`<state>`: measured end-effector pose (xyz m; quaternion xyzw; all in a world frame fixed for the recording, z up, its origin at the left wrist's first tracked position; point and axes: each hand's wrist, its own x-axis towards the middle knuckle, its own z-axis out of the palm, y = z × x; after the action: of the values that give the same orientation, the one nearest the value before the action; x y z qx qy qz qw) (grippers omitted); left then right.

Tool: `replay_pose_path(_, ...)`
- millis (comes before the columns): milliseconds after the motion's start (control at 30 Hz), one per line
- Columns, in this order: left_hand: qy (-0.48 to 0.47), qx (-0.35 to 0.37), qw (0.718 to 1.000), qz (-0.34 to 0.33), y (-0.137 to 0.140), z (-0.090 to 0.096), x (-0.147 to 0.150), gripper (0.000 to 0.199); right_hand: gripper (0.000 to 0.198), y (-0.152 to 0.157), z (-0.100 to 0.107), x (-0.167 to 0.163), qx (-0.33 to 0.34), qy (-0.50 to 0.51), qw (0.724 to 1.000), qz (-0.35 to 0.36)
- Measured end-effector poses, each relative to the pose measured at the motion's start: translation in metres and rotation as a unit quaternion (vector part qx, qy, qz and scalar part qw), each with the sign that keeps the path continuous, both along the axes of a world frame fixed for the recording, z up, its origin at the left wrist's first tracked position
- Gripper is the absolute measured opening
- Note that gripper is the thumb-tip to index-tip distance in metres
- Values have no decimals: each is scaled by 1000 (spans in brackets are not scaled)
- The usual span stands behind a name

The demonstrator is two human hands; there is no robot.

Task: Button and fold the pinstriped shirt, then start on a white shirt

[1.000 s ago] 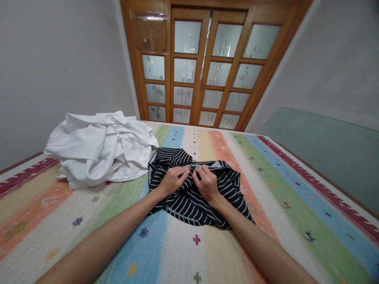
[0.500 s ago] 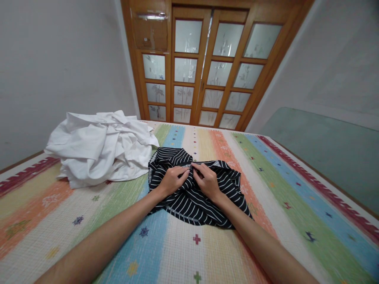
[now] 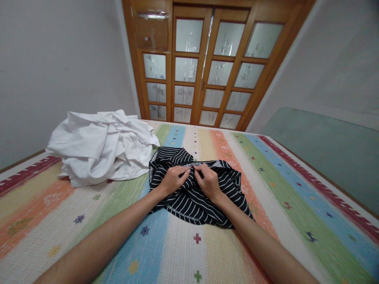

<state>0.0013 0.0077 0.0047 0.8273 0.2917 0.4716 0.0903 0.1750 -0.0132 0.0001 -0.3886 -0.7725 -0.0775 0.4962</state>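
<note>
A black garment with thin white stripes (image 3: 189, 209) lies bunched on the colourful striped cover, in the middle of the head view. My left hand (image 3: 173, 179) pinches the garment's upper edge between thumb and fingers. Close beside it, my right hand (image 3: 209, 181) pinches the same edge, the two sets of fingertips a small gap apart. A bit of light grey shows at the edge between them. What kind of garment it is cannot be made out from the folds. Both forearms reach in from the lower corners, the right one passing over the garment's lower right part.
A crumpled heap of white cloth (image 3: 100, 150) lies to the left, nearly touching the striped garment. The striped cover (image 3: 183, 256) spreads under everything. Beyond its far edge stand wooden doors with glass panes (image 3: 197, 81). A pale green panel (image 3: 319, 150) rises along the right side.
My right fingertips have shifted slightly to the right, widening the gap between the hands a little. Both hands still pinch the garment, which has hardly moved.
</note>
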Motion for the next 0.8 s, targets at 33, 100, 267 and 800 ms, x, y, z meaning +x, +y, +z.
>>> replay_pose_path(33,-1,-1,1000,0,0,0,0,23,19,0,0,0,4,-2,1000,-3)
replay_pose_path(100,-3,7,1000,-2,0,-1,0,23,19,0,0,-1,9,-5,1000,-12)
replay_pose_path(267,5,40,999,-4,-2,-3,2,22,20,5,2,3,3,26,997,-74)
replay_pose_path(800,58,23,981,186,22,73,-32,13,25,8,77,68,-17,177,956,-235)
